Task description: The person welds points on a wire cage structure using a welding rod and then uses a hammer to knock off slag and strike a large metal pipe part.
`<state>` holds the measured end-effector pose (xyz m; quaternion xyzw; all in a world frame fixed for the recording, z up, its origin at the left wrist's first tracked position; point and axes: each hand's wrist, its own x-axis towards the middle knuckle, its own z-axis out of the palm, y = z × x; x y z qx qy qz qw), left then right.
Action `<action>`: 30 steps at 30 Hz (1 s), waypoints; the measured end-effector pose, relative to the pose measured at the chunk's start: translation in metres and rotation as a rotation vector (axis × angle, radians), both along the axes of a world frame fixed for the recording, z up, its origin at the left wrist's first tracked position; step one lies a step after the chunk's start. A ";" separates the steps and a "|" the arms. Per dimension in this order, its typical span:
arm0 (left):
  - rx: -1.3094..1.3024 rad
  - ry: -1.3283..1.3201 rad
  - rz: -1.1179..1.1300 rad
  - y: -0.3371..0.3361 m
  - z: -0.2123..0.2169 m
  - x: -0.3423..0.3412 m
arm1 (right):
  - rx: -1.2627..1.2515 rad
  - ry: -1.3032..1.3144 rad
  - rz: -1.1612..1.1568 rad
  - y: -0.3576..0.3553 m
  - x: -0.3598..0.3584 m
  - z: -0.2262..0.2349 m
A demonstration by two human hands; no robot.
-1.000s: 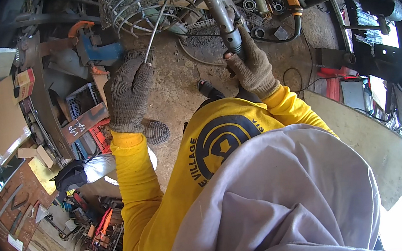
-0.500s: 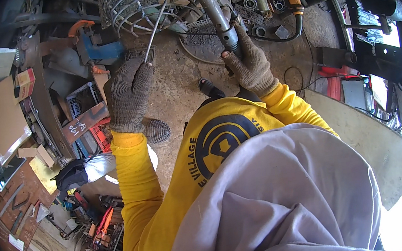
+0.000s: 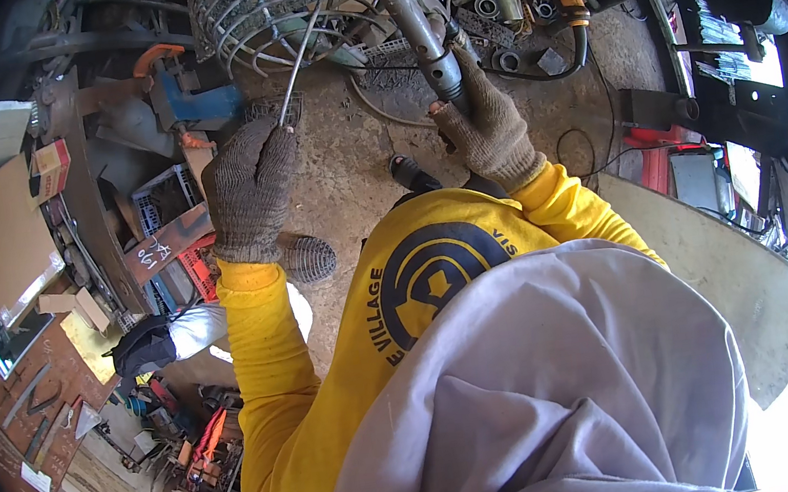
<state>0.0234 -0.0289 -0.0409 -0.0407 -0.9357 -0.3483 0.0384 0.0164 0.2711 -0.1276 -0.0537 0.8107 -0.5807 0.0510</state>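
Nearest the person, the gloved left hand (image 3: 251, 190) is clenched on a thin metal rod (image 3: 296, 64) that slants up and away to the wire cage (image 3: 271, 5). Just right of it, the gloved right hand (image 3: 488, 126) has its grip wrapped around a welding torch (image 3: 416, 27), nozzle touching the cage's wires. Behind, a blue vise (image 3: 189, 99) sits on the cluttered worktop (image 3: 90, 214).

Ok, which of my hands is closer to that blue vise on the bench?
Left. Your left hand, gripping a thin metal rod, sits just right of the blue vise. Your right hand holds the welding torch farther off.
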 end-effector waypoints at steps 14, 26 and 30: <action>0.063 -0.118 0.059 0.003 0.007 0.001 | -0.001 0.075 -0.168 0.008 -0.005 0.020; 0.025 -0.040 0.009 -0.002 0.000 0.000 | -0.127 -0.146 -0.060 0.003 0.006 0.023; -0.005 -0.040 0.007 -0.002 -0.001 0.000 | -0.115 -0.188 -0.023 0.001 0.007 0.020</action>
